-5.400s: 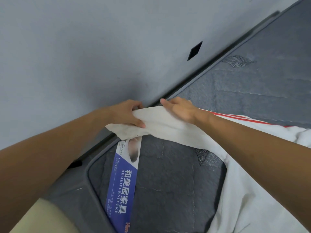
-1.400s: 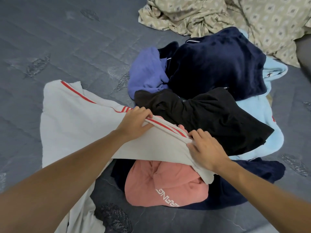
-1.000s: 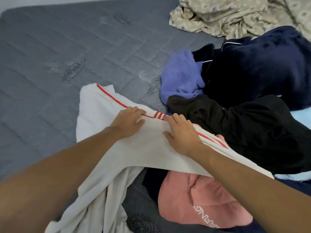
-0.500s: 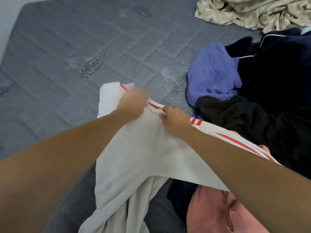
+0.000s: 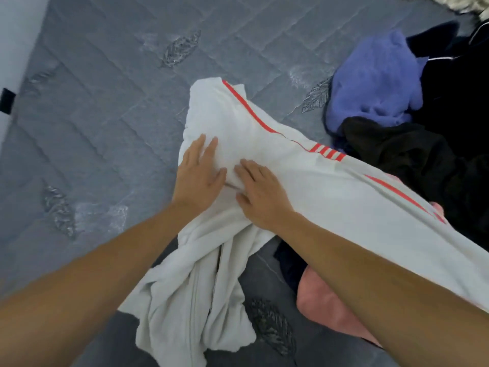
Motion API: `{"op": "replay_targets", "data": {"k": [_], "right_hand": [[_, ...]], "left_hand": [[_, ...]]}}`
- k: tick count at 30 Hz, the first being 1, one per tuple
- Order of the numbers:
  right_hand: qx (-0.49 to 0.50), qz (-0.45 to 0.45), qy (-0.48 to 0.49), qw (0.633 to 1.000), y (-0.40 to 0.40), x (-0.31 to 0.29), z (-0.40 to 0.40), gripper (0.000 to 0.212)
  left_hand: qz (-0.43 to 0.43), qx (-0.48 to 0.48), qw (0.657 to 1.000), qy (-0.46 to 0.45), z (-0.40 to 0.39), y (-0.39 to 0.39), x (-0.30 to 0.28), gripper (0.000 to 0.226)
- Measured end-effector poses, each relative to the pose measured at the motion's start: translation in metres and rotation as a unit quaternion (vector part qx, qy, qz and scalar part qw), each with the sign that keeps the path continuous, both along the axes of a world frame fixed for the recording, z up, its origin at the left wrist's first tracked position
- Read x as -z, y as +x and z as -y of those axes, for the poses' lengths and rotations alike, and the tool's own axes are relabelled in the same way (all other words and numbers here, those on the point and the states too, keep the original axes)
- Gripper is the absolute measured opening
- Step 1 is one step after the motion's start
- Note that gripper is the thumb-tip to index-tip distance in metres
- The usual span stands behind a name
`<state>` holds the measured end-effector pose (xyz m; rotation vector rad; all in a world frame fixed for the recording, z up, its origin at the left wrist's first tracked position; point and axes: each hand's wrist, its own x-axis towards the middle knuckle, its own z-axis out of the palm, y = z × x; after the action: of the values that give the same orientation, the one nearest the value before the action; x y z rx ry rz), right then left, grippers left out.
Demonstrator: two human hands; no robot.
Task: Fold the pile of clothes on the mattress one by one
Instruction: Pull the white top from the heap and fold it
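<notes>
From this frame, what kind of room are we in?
Probably a bedroom: a bare grey quilted mattress set against a wall, a heap of clothes on it, and both hands flat on a white garment with red stripes.

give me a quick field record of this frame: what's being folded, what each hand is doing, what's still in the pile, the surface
garment in work: white garment with red stripes, partly draped over the pile, lower part bunched
left hand: flat on the white fabric, fingers straight
right hand: flat on the fabric beside the left, fingers extended
pile, unfolded: purple garment, black garment, navy garment, pink garment
surface: grey quilted mattress
fold state: not yet neatly folded
</notes>
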<state>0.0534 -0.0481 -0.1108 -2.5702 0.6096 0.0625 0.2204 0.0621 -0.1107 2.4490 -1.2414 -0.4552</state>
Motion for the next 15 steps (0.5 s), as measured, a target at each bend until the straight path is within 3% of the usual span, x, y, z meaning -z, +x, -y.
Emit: {"op": "replay_targets", "data": {"k": [2, 4, 6, 9, 11, 15], "right_hand": [[-0.008, -0.003, 0.019, 1.0, -0.005, 0.0, -0.032, 0.066], [-0.034, 0.018, 0.046, 0.998, -0.012, -0.005, -0.062, 0.057], [-0.088, 0.025, 0.071, 0.993, -0.021, -0.009, -0.091, 0.048], [-0.167, 0.005, 0.069, 0.984, -0.032, -0.012, -0.128, 0.051], [-0.171, -0.006, 0.067, 0.983, -0.037, -0.016, -0.143, 0.056], [-0.153, -0.002, 0.075, 0.985, -0.046, -0.021, -0.168, 0.053]], "left_hand": [[-0.09, -0.09, 0.991, 0.032, -0.044, -0.019, -0.003, 0.074], [-0.14, -0.151, 0.977, 0.062, -0.095, -0.041, -0.007, 0.069], [-0.155, -0.164, 0.973, 0.041, -0.145, -0.062, -0.009, 0.052], [-0.199, -0.182, 0.962, 0.048, -0.206, -0.092, -0.014, 0.038], [-0.177, -0.198, 0.962, 0.069, -0.231, -0.108, -0.019, 0.045], [-0.039, -0.144, 0.974, 0.169, -0.256, -0.115, -0.025, 0.043]]}}
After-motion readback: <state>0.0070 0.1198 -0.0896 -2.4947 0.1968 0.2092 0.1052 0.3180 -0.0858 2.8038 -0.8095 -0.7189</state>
